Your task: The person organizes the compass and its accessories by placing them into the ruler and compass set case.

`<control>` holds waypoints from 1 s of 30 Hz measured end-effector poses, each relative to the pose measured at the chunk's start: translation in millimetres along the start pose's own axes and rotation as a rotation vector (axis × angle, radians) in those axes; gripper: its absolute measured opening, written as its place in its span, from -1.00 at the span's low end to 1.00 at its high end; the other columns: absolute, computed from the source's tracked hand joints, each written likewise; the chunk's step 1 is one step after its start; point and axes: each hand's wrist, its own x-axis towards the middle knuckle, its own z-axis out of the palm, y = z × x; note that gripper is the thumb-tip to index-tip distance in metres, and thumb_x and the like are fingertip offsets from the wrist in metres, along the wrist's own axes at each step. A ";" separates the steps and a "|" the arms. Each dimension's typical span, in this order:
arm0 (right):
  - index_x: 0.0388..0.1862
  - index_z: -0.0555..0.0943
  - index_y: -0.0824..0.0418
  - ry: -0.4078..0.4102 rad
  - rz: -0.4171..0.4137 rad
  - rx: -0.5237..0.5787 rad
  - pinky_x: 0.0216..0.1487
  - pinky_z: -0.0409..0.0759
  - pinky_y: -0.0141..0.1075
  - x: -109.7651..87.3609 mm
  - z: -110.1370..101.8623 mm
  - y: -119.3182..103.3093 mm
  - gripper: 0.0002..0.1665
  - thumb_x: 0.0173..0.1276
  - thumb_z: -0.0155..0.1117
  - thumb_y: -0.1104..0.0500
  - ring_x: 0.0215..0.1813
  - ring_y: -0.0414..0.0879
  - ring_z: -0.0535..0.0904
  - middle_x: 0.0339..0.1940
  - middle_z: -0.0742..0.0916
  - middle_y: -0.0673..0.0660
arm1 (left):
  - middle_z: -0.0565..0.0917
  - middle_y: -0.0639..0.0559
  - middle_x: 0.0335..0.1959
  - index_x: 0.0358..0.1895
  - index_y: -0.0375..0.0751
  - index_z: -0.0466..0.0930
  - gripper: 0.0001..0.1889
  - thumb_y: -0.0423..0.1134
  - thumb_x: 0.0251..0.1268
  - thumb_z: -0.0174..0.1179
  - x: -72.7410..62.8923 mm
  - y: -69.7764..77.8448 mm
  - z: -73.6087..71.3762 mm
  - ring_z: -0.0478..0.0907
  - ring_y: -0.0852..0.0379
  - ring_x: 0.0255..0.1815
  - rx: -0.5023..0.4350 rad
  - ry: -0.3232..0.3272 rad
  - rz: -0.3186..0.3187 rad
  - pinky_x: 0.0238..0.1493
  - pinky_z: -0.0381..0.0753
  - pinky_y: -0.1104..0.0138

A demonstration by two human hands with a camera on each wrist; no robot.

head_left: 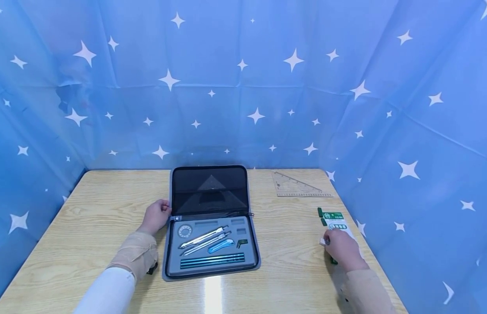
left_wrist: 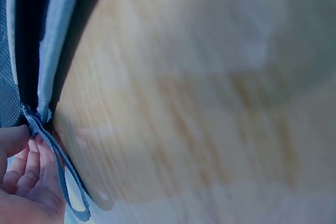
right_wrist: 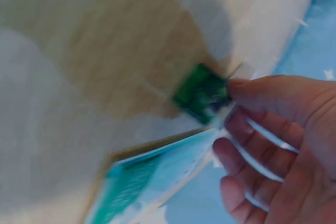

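Note:
An open zip case [head_left: 212, 271] of drawing tools lies on the table, its dark mesh lid folded back. My left hand [head_left: 156, 216] is at the case's left edge by the hinge, thumb and fingers pinching the edge near a blue fabric loop [left_wrist: 63, 174]. At the table's right side my right hand [head_left: 342, 248] pinches a small green-and-whitish block [right_wrist: 202, 94], blurred in the right wrist view. Beneath that hand lie green-and-white packs [head_left: 337, 226], partly hidden by it.
The grey tray holds a compass [head_left: 202, 237], a blue cutter [head_left: 221, 246], dark green pencils [head_left: 212, 260], a round white ring [head_left: 185, 231] and a small green piece [head_left: 242, 243]. A clear set square [head_left: 296, 187] lies at the back right. Blue star-patterned curtains [head_left: 243, 87] surround the table.

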 end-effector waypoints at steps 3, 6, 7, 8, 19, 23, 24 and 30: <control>-0.32 0.62 0.25 0.044 -0.001 -0.002 -0.39 0.51 -0.10 0.2 -5.8 -9.0 -0.82 0.16 0.37 0.17 -0.40 -0.05 0.49 -0.39 0.62 0.14 | 0.61 -0.27 -0.29 -0.09 -0.51 0.50 -0.77 -0.42 0.25 0.06 0.9 0.6 0.3 0.55 -0.10 -0.22 -0.002 -0.001 0.008 -0.16 0.52 0.21; -0.30 0.62 0.26 0.103 -0.053 0.039 -0.35 0.53 -0.09 3.2 -11.4 -25.8 -0.80 0.17 0.37 0.17 -0.37 -0.04 0.52 -0.37 0.61 0.14 | 0.62 -0.26 -0.30 -0.10 -0.51 0.50 -0.78 -0.43 0.25 0.06 1.6 1.6 0.1 0.55 -0.10 -0.22 -0.004 0.005 0.011 -0.17 0.51 0.23; -0.28 0.62 0.27 0.121 -0.077 0.052 -0.30 0.55 -0.08 4.7 -12.7 -32.4 -0.80 0.16 0.37 0.18 -0.34 -0.03 0.54 -0.35 0.61 0.14 | 0.62 -0.26 -0.30 -0.10 -0.51 0.50 -0.78 -0.43 0.25 0.06 1.9 1.7 0.1 0.55 -0.10 -0.22 -0.004 0.007 0.011 -0.18 0.51 0.24; -0.26 0.63 0.28 0.134 -0.101 0.065 -0.26 0.56 -0.08 6.3 -13.8 -39.3 -0.79 0.16 0.38 0.20 -0.31 -0.01 0.55 -0.33 0.62 0.15 | 0.62 -0.27 -0.30 -0.10 -0.51 0.50 -0.78 -0.43 0.24 0.06 2.0 1.8 0.1 0.55 -0.10 -0.22 -0.006 0.008 0.012 -0.19 0.51 0.25; -0.27 0.66 0.23 0.140 -0.231 0.069 -0.19 0.59 -0.18 31.3 -6.4 -105.6 -0.76 0.03 0.45 0.25 -0.28 -0.08 0.58 -0.34 0.65 0.07 | 0.61 -0.27 -0.31 -0.12 -0.52 0.50 -0.79 -0.44 0.24 0.07 0.5 1.5 0.8 0.55 -0.09 -0.24 -0.013 0.006 0.017 -0.20 0.50 0.26; -0.32 0.67 0.22 0.135 -0.283 0.079 -0.21 0.57 -0.20 36.8 -6.4 -123.6 -0.76 -0.03 0.46 0.27 -0.34 -0.11 0.55 -0.40 0.64 0.05 | 0.62 -0.26 -0.34 -0.14 -0.52 0.50 -0.80 -0.45 0.23 0.07 -0.1 1.9 0.7 0.56 -0.10 -0.26 -0.009 0.014 0.022 -0.25 0.48 0.31; -0.34 0.67 0.22 0.141 -0.301 0.073 -0.23 0.56 -0.22 38.0 -6.3 -127.0 -0.77 -0.04 0.47 0.27 -0.36 -0.12 0.54 -0.42 0.63 0.03 | 0.63 -0.27 -0.34 -0.14 -0.52 0.50 -0.80 -0.45 0.23 0.07 -0.2 2.0 0.7 0.57 -0.10 -0.26 -0.008 0.015 0.023 -0.25 0.48 0.32; -0.43 0.64 0.21 0.167 -0.392 0.034 -0.28 0.53 -0.23 43.1 -6.2 -144.4 -0.79 -0.11 0.47 0.28 -0.41 -0.12 0.49 -0.48 0.60 0.03 | 0.63 -0.29 -0.32 -0.12 -0.53 0.50 -0.79 -0.45 0.22 0.07 -1.7 2.2 -0.1 0.57 -0.12 -0.24 -0.003 0.021 0.023 -0.23 0.49 0.29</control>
